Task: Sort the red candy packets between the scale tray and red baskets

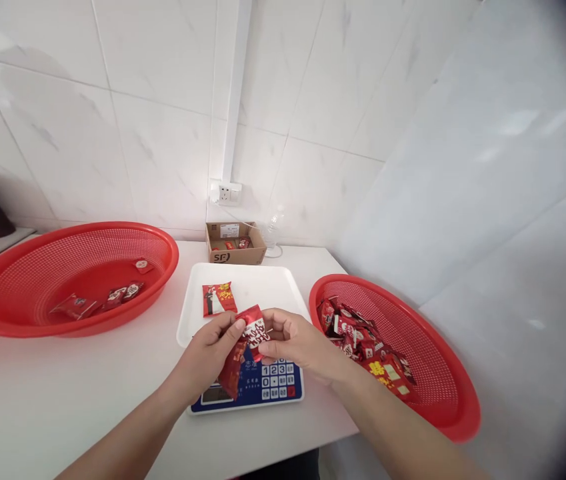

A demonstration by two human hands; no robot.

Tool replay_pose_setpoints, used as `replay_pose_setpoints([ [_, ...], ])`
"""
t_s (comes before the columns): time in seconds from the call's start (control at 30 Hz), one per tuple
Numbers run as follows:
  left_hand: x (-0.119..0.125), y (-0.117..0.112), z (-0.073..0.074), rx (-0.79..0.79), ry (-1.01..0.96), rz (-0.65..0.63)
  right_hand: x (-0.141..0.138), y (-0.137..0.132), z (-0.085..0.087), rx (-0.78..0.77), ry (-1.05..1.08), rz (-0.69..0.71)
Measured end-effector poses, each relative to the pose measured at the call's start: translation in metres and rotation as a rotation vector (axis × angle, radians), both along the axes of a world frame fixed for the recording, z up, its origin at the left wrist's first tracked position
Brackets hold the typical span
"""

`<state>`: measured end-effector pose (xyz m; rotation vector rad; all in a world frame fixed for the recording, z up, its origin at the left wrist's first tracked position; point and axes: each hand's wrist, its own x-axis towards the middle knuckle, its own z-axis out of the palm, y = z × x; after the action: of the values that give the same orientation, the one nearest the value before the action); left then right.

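Both hands pinch one red snack packet (251,331) above the blue keypad front of a scale (257,387). My left hand (213,353) grips its left side, and a second red packet (233,373) hangs below these fingers. My right hand (293,340) holds the packet's right edge. On the scale's white tray (263,283) lies another red packet (218,298).
A large red mesh basket (27,280) at left holds a few packets. A smaller red basket (443,380) at right is piled with several packets. A small cardboard box (235,243) stands against the tiled wall below a socket (225,193). The table's front edge is near.
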<state>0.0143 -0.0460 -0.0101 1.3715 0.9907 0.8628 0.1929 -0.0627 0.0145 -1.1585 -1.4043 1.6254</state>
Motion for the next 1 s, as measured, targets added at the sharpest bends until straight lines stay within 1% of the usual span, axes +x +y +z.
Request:
replay_pose_setpoints([
  [0.1,0.0,0.003,0.003,0.052,0.051,-0.056,0.003,-0.002,-0.006,0.051,-0.055,0.007],
  [0.17,0.0,0.005,0.006,0.072,0.081,-0.11,0.005,-0.002,-0.011,0.099,-0.09,-0.033],
  [0.2,0.0,0.006,0.007,0.086,0.085,-0.125,0.004,-0.002,-0.013,0.113,-0.086,-0.078],
  [0.27,0.002,0.007,0.007,0.114,0.074,-0.138,0.001,-0.003,-0.016,0.108,-0.012,-0.208],
  [0.37,0.006,0.006,0.004,0.131,0.065,-0.183,-0.007,-0.004,-0.019,0.076,0.205,-0.428],
  [0.47,0.011,0.005,-0.001,0.098,0.029,-0.221,-0.013,-0.007,-0.022,0.06,0.356,-0.527],
  [0.53,0.014,0.005,-0.004,0.062,-0.009,-0.186,-0.014,-0.008,-0.026,0.053,0.377,-0.558],
  [0.63,0.014,0.006,-0.006,0.013,-0.023,-0.131,-0.014,-0.01,-0.031,0.027,0.345,-0.604],
  [0.73,0.013,0.008,-0.006,-0.023,-0.043,-0.125,-0.012,-0.01,-0.036,0.015,0.318,-0.65],
  [0.87,0.012,0.008,-0.006,-0.101,-0.096,-0.119,-0.01,-0.008,-0.04,0.059,0.287,-0.644],
  [0.93,0.011,0.008,-0.006,-0.142,-0.103,-0.099,-0.009,-0.004,-0.04,0.108,0.197,-0.641],
  [1.0,0.009,0.007,-0.006,-0.183,-0.072,-0.068,-0.009,0.002,-0.039,0.185,0.036,-0.667],
])
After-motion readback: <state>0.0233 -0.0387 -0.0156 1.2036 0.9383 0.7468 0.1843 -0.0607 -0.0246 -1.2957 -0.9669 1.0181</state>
